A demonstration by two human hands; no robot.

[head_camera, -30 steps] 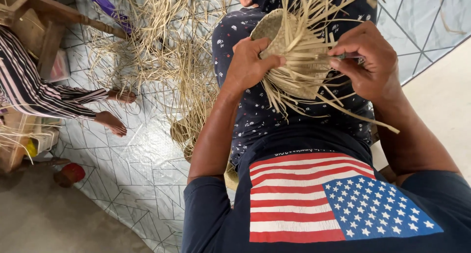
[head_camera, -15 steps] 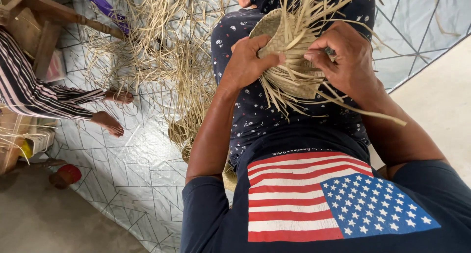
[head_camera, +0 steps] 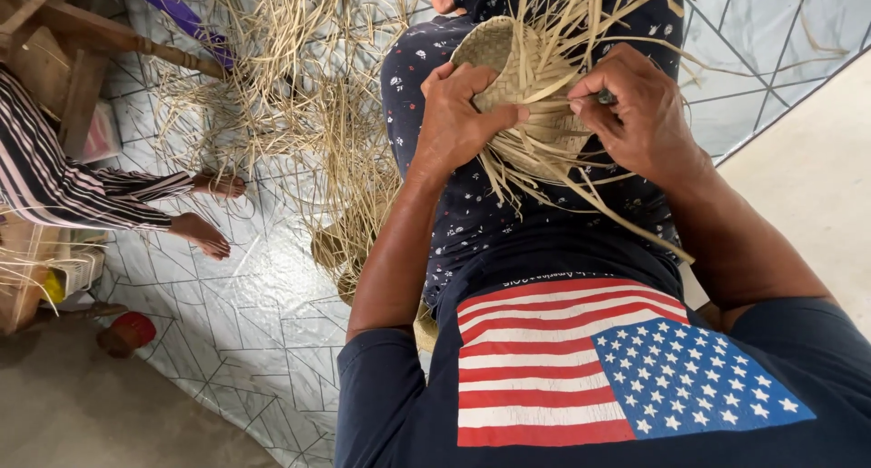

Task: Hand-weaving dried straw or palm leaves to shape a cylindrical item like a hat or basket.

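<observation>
The right hand [head_camera: 640,114] has moved in onto the half-woven, pale straw basket [head_camera: 531,87], fingers pinching a strand at its rim; left hand [head_camera: 458,114] fingers clamp the basket's side.

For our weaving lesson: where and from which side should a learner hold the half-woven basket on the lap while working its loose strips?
Probably grip the basket at its finished, tightly woven rounded part, coming from the left as the left hand does. That part looks firm and curved to fit a palm; the loose strips fan out toward the right hand and would bend.
</observation>
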